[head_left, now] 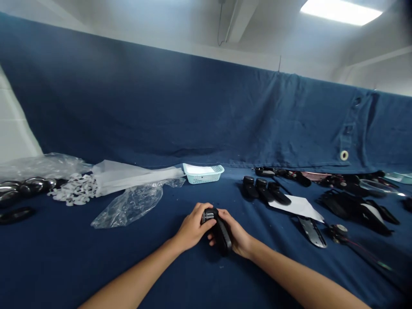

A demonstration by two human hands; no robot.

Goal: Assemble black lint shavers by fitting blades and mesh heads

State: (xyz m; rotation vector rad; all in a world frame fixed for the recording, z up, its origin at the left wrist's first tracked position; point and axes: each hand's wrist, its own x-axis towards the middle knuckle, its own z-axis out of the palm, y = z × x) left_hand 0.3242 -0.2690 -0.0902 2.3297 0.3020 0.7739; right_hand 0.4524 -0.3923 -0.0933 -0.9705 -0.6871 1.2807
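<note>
Both hands meet at the middle of a table covered in blue cloth [64, 257]. My left hand [192, 226] curls over the round top end of a black handle-shaped part [219, 229]. My right hand [236, 236] cups the same part from the right and below, fingers wrapped round its long body. The part stands tilted, just above the cloth.
Three similar black parts [264, 191] lie in a row behind, beside a white paper sheet [298, 206]. More black parts [354, 206] crowd the right. A small white basket [203, 173], clear plastic bags [128, 204], small white pieces [75, 189] and shiny dark parts [22, 186] lie to the left.
</note>
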